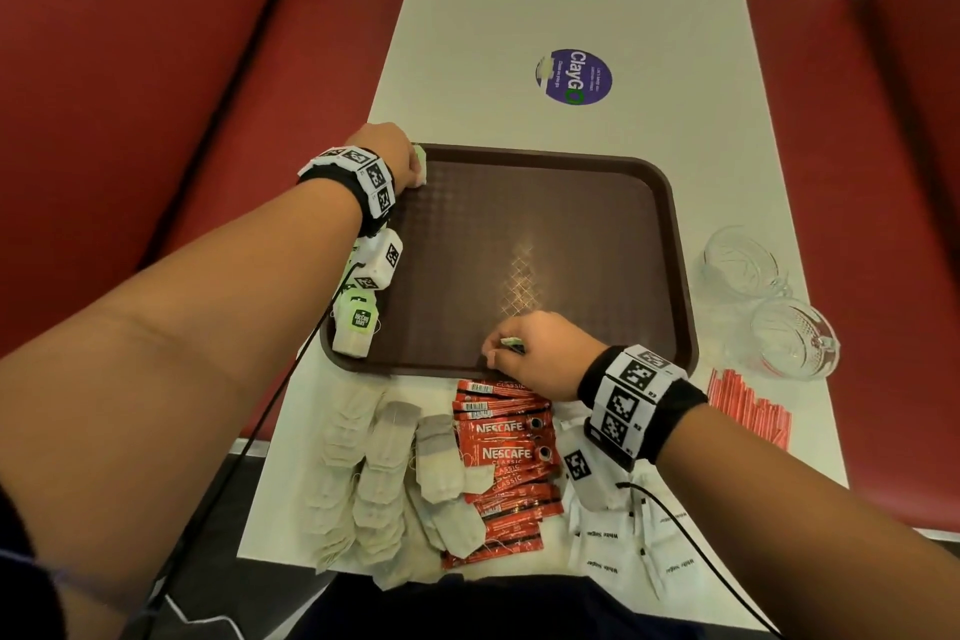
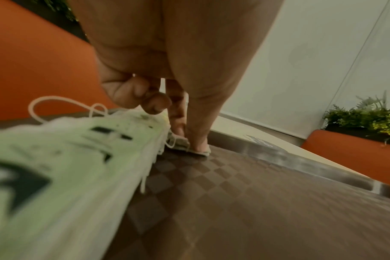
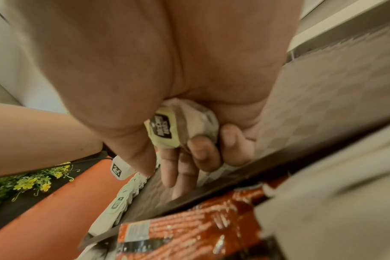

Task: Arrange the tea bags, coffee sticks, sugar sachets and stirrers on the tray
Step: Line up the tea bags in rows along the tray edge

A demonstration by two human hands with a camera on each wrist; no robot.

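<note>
A brown tray (image 1: 545,203) lies in the middle of the white table. My left hand (image 1: 408,166) is at its far left corner and pinches a tea bag (image 2: 183,145) down onto the tray floor between thumb and fingers. A row of green-tagged tea bags (image 1: 356,327) runs along the tray's left edge, below my wrist. My right hand (image 1: 501,351) hovers at the tray's near edge, its fingers curled round a bunched tea bag (image 3: 189,123) with a green tag. Loose tea bags (image 1: 384,473), red coffee sticks (image 1: 504,463), white sugar sachets (image 1: 623,546) and red stirrers (image 1: 748,405) lie on the table near me.
Two glass cups (image 1: 743,265) (image 1: 795,338) stand to the right of the tray. A round purple sticker (image 1: 574,77) is on the table beyond it. Red bench seats (image 1: 156,68) flank the table. Cables hang from both wrist cameras.
</note>
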